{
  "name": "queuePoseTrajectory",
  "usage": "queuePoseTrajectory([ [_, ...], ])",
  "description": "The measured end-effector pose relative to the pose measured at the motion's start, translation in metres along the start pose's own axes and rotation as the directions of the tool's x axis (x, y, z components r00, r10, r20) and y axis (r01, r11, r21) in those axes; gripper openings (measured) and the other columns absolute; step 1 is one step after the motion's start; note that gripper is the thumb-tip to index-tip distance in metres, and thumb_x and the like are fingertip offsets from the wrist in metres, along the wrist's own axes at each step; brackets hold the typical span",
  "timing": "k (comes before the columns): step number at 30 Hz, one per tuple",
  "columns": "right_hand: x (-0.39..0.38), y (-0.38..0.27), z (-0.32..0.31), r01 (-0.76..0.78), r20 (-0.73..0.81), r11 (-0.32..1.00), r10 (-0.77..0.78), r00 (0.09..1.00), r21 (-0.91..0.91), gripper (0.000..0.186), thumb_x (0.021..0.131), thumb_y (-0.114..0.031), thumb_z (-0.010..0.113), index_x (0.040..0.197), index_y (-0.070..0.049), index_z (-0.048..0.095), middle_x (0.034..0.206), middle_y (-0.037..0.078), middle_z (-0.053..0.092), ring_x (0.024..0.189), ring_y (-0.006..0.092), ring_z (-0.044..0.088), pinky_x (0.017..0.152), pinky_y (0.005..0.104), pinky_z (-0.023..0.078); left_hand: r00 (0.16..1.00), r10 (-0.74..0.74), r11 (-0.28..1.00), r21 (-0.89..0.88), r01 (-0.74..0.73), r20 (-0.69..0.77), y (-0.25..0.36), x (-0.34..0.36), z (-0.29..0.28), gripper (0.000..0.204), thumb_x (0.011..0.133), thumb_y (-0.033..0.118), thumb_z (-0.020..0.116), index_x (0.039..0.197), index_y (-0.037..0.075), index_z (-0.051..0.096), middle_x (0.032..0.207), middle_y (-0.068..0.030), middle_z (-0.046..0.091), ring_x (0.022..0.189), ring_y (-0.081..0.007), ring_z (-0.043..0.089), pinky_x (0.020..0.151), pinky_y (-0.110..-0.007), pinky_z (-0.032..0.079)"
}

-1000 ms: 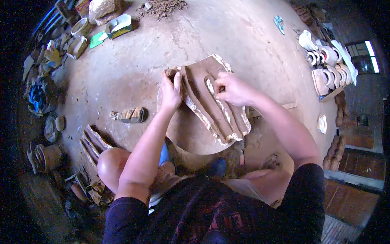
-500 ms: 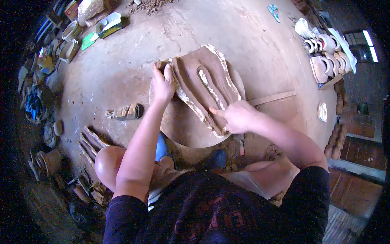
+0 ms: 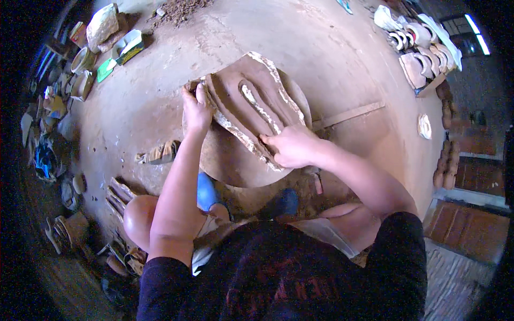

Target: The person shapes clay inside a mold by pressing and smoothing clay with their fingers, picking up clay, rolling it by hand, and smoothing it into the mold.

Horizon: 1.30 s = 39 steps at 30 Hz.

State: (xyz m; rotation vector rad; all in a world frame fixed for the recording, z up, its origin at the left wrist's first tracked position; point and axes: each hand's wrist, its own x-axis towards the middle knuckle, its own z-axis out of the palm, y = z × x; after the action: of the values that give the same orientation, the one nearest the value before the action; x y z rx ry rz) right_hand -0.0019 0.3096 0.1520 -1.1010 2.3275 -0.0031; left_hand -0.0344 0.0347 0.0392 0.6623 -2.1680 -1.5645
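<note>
A brown clay slab (image 3: 251, 99) with raised ridges and pale ragged edges lies on a round clay-coloured board (image 3: 235, 160). My left hand (image 3: 197, 107) presses on the slab's far left corner, fingers curled over its edge. My right hand (image 3: 289, 145) presses on the slab's near right end, fingers bent down onto the clay. Both forearms reach in from below. My knees and blue shoes (image 3: 206, 190) show under the board.
A wooden stick (image 3: 348, 114) lies right of the board on the dusty floor. Pale moulded pieces (image 3: 423, 48) are stacked at the upper right. A small clay lump (image 3: 160, 152) sits left of the board. Pots, tools and scraps (image 3: 80, 75) crowd the left edge.
My right hand has slid from the slab's far part down along it to its near right end. My left hand stays on the far left corner.
</note>
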Motion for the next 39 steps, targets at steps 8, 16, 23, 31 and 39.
queuePoseTrajectory([
  [8, -0.069, 0.008, 0.077, -0.032, -0.007, 0.985, 0.031, 0.999, -0.167, 0.086, 0.083, -0.014, 0.06, 0.164, -0.011, 0.03, 0.07, 0.016, 0.07, 0.057, 0.0349, 0.069, 0.054, 0.0495, 0.056, 1.0, -0.001, 0.997, 0.082, -0.001, 0.022, -0.008, 0.001, 0.001, 0.055, 0.108, 0.035, 0.05, 0.143, -0.007, 0.041, 0.135, -0.0326, 0.061, 0.127, -0.0462, 0.06, 0.105, -0.047, 0.046],
  [16, -0.051, 0.0, 0.051, -0.043, -0.14, 0.977, 0.014, 0.99, -0.208, 0.058, 0.087, -0.02, 0.062, 0.144, -0.006, 0.058, 0.085, 0.016, 0.075, 0.07, 0.0313, 0.073, 0.061, 0.0464, 0.058, 0.998, 0.063, 0.998, 0.019, -0.063, 0.008, -0.012, 0.005, -0.006, 0.047, 0.108, 0.032, 0.05, 0.137, -0.005, 0.046, 0.127, -0.0279, 0.065, 0.12, -0.0407, 0.063, 0.104, -0.046, 0.046],
  [23, -0.015, 0.008, 0.026, 0.048, -0.447, 0.888, 0.183, 0.876, 0.458, 0.021, 0.091, -0.016, 0.074, 0.107, -0.005, 0.079, 0.087, 0.012, 0.073, 0.074, 0.024, 0.071, 0.066, 0.0396, 0.055, 0.996, 0.083, 0.996, 0.039, -0.082, -0.015, 0.004, -0.006, -0.007, 0.042, 0.107, 0.028, 0.051, 0.133, -0.005, 0.05, 0.124, -0.0253, 0.066, 0.119, -0.0372, 0.062, 0.106, -0.045, 0.045],
  [31, -0.004, -0.004, 0.026, -0.257, 0.148, 0.25, 0.382, 0.912, 0.934, 0.054, 0.088, -0.01, 0.067, 0.139, 0.003, 0.059, 0.076, 0.007, 0.069, 0.058, 0.0149, 0.067, 0.048, 0.0297, 0.053, 0.992, 0.086, 0.99, 0.121, -0.075, -0.091, -0.001, -0.01, -0.036, 0.039, 0.105, 0.031, 0.056, 0.119, -0.005, 0.06, 0.112, -0.0285, 0.069, 0.107, -0.0422, 0.067, 0.095, -0.049, 0.05],
  [39, 0.034, -0.035, 0.0, -0.28, 0.216, 0.269, 0.243, 0.946, 0.922, 0.085, 0.087, -0.01, 0.064, 0.16, 0.01, 0.025, 0.078, 0.01, 0.066, 0.056, 0.0165, 0.065, 0.049, 0.031, 0.052, 0.996, 0.045, 0.921, 0.389, -0.013, -0.072, -0.002, -0.037, -0.081, 0.045, 0.104, 0.038, 0.054, 0.111, -0.005, 0.063, 0.101, -0.0332, 0.07, 0.099, -0.0515, 0.067, 0.089, -0.056, 0.05],
])
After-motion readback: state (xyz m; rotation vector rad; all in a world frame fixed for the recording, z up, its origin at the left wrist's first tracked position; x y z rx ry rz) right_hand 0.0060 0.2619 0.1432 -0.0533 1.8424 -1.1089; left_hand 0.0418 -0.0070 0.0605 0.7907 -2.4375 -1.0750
